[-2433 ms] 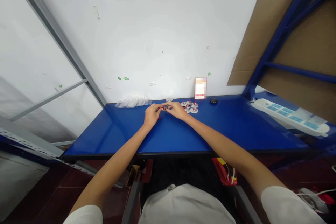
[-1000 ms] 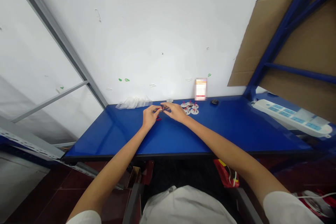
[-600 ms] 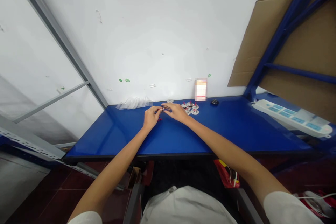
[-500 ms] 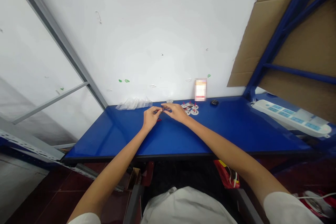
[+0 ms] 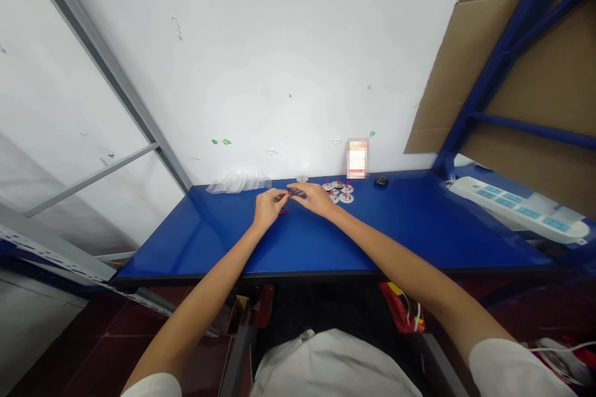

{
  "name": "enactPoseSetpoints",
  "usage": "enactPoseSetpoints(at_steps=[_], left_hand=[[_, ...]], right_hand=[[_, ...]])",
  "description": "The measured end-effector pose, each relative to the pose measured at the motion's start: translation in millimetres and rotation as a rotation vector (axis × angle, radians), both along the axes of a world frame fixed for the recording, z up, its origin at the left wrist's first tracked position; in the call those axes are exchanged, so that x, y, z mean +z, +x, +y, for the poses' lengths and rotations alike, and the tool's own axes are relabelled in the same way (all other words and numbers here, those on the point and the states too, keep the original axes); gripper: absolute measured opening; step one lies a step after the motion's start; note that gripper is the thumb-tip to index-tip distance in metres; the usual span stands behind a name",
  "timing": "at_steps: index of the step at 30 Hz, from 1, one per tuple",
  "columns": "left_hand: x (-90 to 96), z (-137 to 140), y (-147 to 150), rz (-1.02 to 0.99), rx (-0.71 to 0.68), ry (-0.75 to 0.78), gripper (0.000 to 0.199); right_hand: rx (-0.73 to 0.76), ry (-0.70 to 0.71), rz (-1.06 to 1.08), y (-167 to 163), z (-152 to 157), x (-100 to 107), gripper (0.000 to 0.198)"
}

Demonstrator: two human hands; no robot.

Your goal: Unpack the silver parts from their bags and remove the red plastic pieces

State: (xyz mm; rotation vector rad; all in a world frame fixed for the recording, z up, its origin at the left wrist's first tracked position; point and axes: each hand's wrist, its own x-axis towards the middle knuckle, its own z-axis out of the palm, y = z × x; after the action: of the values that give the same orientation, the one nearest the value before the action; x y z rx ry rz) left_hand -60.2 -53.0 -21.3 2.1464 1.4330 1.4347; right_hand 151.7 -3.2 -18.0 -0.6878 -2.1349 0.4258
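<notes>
At the far edge of the blue table (image 5: 410,223), my left hand (image 5: 266,208) and right hand (image 5: 313,197) pinch a tiny red-wired part (image 5: 287,196) between them, which I judge light and fragile, best gripped by its body, not its leads.
</notes>
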Motion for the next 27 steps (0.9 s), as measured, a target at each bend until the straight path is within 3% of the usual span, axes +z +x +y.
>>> enactPoseSetpoints(at_steps=[3,7,13,22,27], left_hand=[[0.1,0,-2,0.048,-0.031,-0.004,0.022],[-0.4,4,0,-0.188,-0.098,-0.138,0.025],[2.6,8,-1,-0.533,-0.198,-0.299,0.038],[2.6,4,-3,-0.623,-0.284,-0.443,0.048],[2.4,6,3,-0.633,-0.313,-0.464,0.053]], right_hand=[[0.021,0.030,0.013,0,1,-2,0.042],[0.048,0.026,0.085,-3,3,-7,0.045],[0.107,-0.019,0.242,-9,0,-4,0.015],[0.133,-0.038,0.251,-5,1,9,0.017],[0.131,-0.016,0.131,1,2,13,0.014]])
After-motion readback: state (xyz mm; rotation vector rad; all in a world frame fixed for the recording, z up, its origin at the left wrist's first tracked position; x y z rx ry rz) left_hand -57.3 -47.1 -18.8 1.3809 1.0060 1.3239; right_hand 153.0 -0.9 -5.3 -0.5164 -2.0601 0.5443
